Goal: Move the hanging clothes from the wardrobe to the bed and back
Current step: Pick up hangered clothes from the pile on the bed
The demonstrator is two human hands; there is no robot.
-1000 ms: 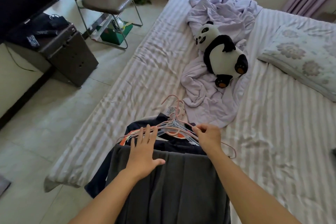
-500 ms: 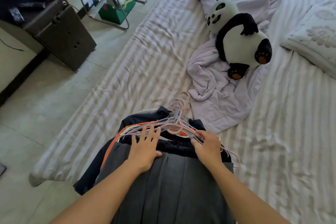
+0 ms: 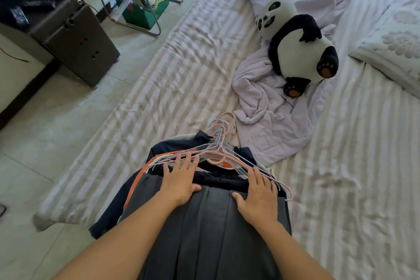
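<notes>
A stack of clothes lies on the near part of the striped bed [image 3: 172,88], with a grey pleated garment [image 3: 211,232] on top and dark navy and orange pieces under it. Several thin pastel hangers [image 3: 218,150] fan out at the stack's far end, hooks pointing away from me. My left hand [image 3: 181,179] rests flat on the clothes, fingers straight and reaching onto the hangers. My right hand [image 3: 259,195] lies flat on the right side of the stack, fingertips at the hanger arms. No wardrobe is in view.
A panda plush [image 3: 297,45] lies on a crumpled lilac blanket [image 3: 268,120] beyond the hangers. A floral pillow [image 3: 395,52] sits at the right. On the tiled floor to the left stand a dark cabinet [image 3: 79,41], a metal-legged chair [image 3: 134,2] and a green box [image 3: 145,11].
My right hand has let go of the hangers and now lies flat on the stack. My left hand has settled lower onto the clothes. The view has moved closer to the bed.
</notes>
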